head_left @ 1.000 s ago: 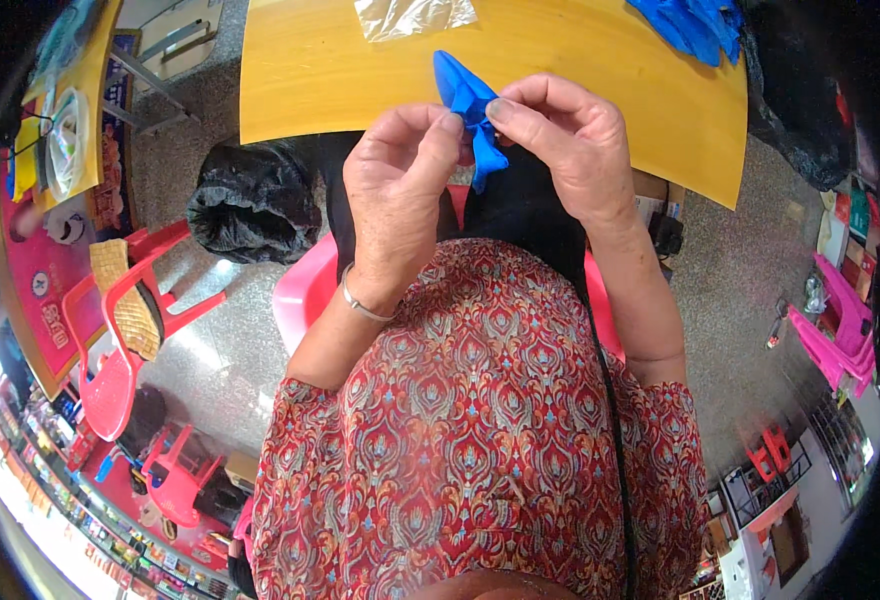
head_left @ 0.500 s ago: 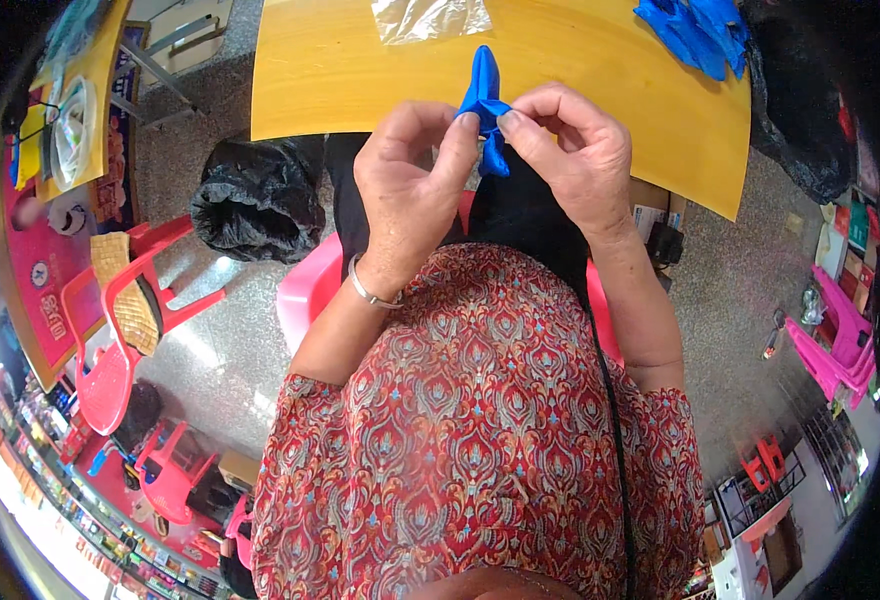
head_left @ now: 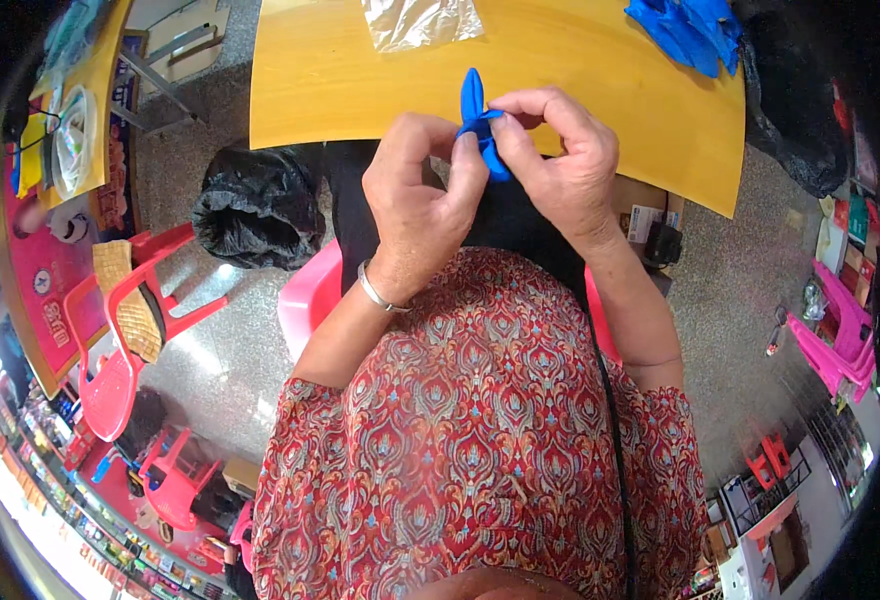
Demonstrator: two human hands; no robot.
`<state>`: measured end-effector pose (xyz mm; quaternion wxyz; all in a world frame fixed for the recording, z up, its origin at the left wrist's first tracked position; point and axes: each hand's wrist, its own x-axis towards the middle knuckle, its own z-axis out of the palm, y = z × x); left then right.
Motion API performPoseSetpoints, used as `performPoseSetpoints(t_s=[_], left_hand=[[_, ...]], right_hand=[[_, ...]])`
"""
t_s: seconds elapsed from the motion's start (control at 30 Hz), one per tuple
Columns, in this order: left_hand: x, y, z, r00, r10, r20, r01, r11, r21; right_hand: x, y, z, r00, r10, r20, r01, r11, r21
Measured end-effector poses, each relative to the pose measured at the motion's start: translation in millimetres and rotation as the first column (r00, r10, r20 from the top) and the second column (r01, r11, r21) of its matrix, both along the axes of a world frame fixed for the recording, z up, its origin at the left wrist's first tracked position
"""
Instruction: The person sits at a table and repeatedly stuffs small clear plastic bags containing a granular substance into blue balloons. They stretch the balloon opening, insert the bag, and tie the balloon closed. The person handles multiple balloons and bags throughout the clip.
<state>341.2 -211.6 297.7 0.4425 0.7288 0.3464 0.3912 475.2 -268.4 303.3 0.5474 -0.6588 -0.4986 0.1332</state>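
I can see the person's left hand [head_left: 418, 190] clamped, thumb against forefinger, on a small, narrow piece of soft blue fabric [head_left: 472, 92]; the right hand [head_left: 567, 165] pinches it just beside, likewise. The piece is held over the near edge of a smooth yellow table [head_left: 600, 95], about midway between its 2 near corners, rounded tip pointing away from the person. Farther in lies a crinkled clear plastic sheet [head_left: 420, 22], and by the right edge a loose heap of bright blue fabric [head_left: 690, 38]. Off the near left corner, a black plastic bag [head_left: 257, 180] gapes open.
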Motion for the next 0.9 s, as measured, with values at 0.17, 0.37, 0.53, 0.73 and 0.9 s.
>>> performPoseSetpoints(t_s=[0.17, 0.37, 0.53, 0.73, 0.9], left_hand=[[3, 8, -1, 0.994, 0.099, -0.037, -0.098, 0.995, 0.021], [1, 26, -6, 0.987, 0.163, -0.017, -0.157, 0.970, 0.185], [-7, 35, -4, 0.994, 0.104, -0.025, -0.093, 0.959, 0.268], [7, 44, -10, 0.997, -0.021, -0.077, 0.047, 0.934, 0.353], [36, 51, -28, 0.951, -0.145, -0.273, 0.268, 0.824, 0.499]], right_hand=[[1, 1, 1, 0.982, 0.188, 0.008, -0.188, 0.982, 0.004], [25, 49, 4, 0.993, 0.098, -0.072, -0.099, 0.995, -0.012], [49, 131, -6, 0.980, 0.079, 0.184, -0.103, 0.987, 0.121], [56, 205, -17, 0.814, 0.099, 0.572, -0.167, 0.984, 0.068], [51, 238, -27, 0.556, -0.003, 0.831, -0.159, 0.981, 0.111]])
